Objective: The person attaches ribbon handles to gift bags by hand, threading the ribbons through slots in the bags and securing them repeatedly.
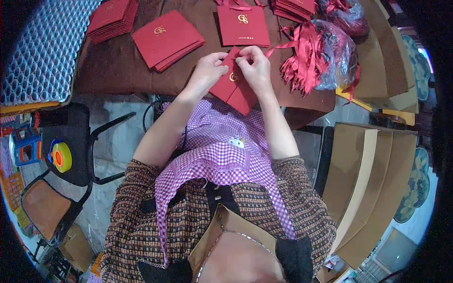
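A red paper gift bag point(234, 96) with a gold emblem is tilted at the table's front edge, just above my lap. My left hand point(206, 74) pinches its upper left edge between thumb and fingers. At the bag's upper right edge my right hand point(255, 69) is closed in a pinch. A red ribbon end reaches from the ribbon bundle point(306, 59) to beside the right hand; whether the fingers grip it is hidden. Just beyond my hands lies another red gift bag point(243, 29) with ribbon at its top.
A small stack of red bags point(167, 40) lies left of centre, with taller stacks point(112, 19) behind it. Clear plastic bags point(337, 61) of ribbon are at the right. Cardboard boxes point(351, 188) stand right; a black chair point(71, 141) holding a tape roll point(61, 157) stands left.
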Tool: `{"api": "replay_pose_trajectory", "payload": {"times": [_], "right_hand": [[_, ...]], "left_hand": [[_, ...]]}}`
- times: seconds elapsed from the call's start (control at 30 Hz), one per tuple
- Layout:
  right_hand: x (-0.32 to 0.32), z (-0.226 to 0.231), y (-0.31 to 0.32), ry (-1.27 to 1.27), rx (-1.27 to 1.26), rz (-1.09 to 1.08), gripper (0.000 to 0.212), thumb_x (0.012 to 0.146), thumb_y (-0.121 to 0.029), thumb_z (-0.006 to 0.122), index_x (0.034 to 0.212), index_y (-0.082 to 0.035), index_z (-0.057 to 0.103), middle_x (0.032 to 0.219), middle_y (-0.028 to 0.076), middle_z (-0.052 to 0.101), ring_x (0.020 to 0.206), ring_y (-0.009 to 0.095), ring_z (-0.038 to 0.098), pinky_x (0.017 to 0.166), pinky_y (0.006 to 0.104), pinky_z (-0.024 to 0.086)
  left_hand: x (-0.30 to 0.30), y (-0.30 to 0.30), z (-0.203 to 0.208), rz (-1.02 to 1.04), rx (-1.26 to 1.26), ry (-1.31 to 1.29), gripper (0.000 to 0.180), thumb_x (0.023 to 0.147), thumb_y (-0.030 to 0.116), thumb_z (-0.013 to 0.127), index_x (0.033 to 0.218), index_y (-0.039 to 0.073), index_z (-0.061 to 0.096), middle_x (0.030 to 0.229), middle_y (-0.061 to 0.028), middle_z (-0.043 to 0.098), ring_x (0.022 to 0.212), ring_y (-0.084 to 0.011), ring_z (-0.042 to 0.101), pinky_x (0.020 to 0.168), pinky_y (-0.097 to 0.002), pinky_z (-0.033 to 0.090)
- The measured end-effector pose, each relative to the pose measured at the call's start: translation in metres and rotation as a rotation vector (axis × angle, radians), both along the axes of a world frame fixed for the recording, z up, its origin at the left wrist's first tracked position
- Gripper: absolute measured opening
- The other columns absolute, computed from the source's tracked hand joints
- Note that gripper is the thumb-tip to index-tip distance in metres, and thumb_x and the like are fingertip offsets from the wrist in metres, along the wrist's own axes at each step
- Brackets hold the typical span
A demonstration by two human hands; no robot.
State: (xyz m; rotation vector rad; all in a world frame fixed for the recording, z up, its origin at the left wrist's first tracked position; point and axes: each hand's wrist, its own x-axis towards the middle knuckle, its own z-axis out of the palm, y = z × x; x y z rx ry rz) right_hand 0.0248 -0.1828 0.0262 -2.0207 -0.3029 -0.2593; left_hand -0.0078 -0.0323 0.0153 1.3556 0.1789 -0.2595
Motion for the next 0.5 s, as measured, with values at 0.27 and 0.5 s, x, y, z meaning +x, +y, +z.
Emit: {"api": "replay_pose_trajectory", "payload": {"times": [0.27, 0.5], "right_hand": [[0.001, 0.004, 0.004, -0.136, -0.179, 0.007, 0.013, 0.070, -0.002, 0.062, 0.083, -0.002, 0.058, 0.067, 0.012, 0.063, 0.063, 0.027, 0.063, 0.061, 0.0385, 0.049], [-0.007, 0.011, 0.019, -0.496, -0.449, 0.042, 0.013, 0.069, 0.001, 0.057, 0.080, -0.005, 0.056, 0.067, 0.010, 0.058, 0.066, 0.030, 0.057, 0.072, 0.0435, 0.041]], "left_hand": [[-0.002, 0.000, 0.001, 0.025, -0.006, -0.011, 0.037, 0.081, -0.004, 0.056, 0.118, -0.001, 0.055, 0.098, -0.0081, 0.064, 0.084, -0.0129, 0.061, 0.074, -0.0248, 0.049], [-0.002, -0.003, -0.006, 0.089, 0.137, -0.088, 0.041, 0.077, -0.006, 0.056, 0.118, -0.003, 0.057, 0.100, -0.0091, 0.064, 0.090, -0.0132, 0.059, 0.078, -0.0260, 0.048]]}}
